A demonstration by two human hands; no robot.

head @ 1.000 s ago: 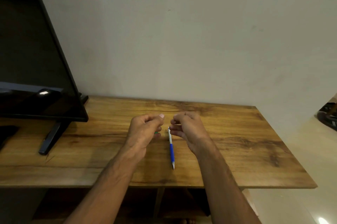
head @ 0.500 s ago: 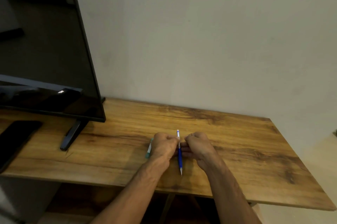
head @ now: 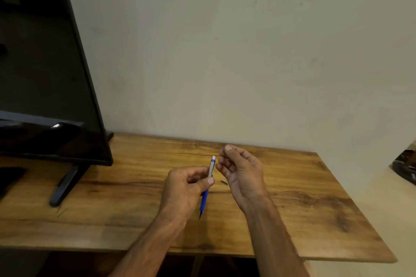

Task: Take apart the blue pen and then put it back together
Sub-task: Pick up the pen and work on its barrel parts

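Note:
The blue pen (head: 204, 199) has a silver upper barrel and a white end with a blue ring. It stands nearly upright above the wooden table (head: 304, 197), tip down. My left hand (head: 184, 186) pinches it at mid-barrel between thumb and fingers. My right hand (head: 242, 173) hovers just right of the pen's top end, fingers loosely curled and apart, and I see nothing held in it. A small silver piece (head: 224, 181) lies on the table between my two hands.
A black TV (head: 45, 96) stands at the left on a dark foot (head: 65, 186). A dark flat object (head: 9, 177) lies at the far left edge. The table's front edge runs close below my forearms. Dark clutter (head: 405, 166) sits off the table at the right.
The pen has been lifted off the table and now stands in my left hand. My right hand has come off it and opened. A small silver piece now lies on the table.

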